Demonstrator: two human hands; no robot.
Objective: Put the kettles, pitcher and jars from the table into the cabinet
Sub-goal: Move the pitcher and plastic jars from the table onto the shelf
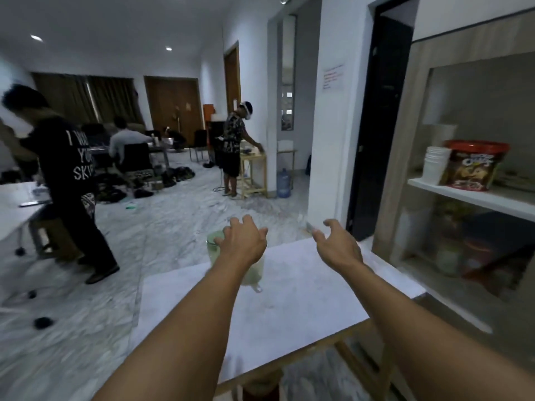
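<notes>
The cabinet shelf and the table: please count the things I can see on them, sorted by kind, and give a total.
Clear pitcher on the table, under the left hand: 1
Red-lidded snack tub on the cabinet shelf: 1
Stack of white cups on the shelf: 1 stack
Total: 3
The lower compartment is too blurred to count.

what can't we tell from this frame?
- Pitcher, head view: the left hand covers most of it; grasp unclear.
- Cabinet lower shelf: dark and blurred, contents unreadable.
- Right hand: open above the table, touching nothing visible.
- Other kettles, jars: none identifiable.
</notes>
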